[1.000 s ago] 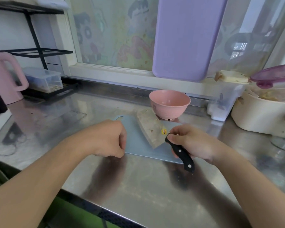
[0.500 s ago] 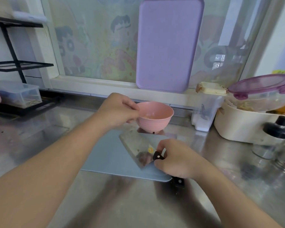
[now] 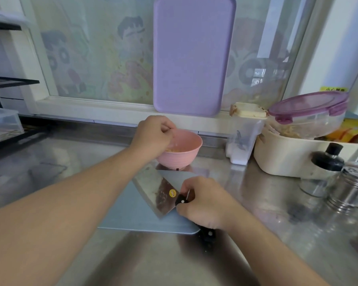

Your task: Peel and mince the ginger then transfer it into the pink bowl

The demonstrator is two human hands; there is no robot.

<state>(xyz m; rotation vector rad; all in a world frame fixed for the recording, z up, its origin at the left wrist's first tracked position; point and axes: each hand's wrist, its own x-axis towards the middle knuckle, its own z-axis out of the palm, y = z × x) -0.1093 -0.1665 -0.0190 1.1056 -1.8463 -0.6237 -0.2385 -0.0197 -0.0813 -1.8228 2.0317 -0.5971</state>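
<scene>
The pink bowl point(image 3: 187, 154) stands on the steel counter just beyond the blue cutting board point(image 3: 130, 215). Pale minced ginger point(image 3: 172, 150) lies inside the bowl. My left hand point(image 3: 153, 135) is over the bowl's left rim, fingers curled and bunched against the thumb, pinching ginger bits. My right hand point(image 3: 205, 203) grips the black handle of a cleaver point(image 3: 153, 186). Its broad blade lies tilted over the board, smeared with ginger residue, tip pointing toward the bowl.
A purple board point(image 3: 192, 58) leans on the window behind the bowl. To the right stand a clear plastic container point(image 3: 244, 139), a cream tub point(image 3: 287, 157) holding a purple-lidded box, a black-capped bottle point(image 3: 327, 159) and a steel shaker point(image 3: 351, 188). A rack sits at far left.
My left hand went from the cutting board's edge up to the bowl and now reaches inside its rim. The view swung right and closer. My right hand kept hold of the cleaver.
</scene>
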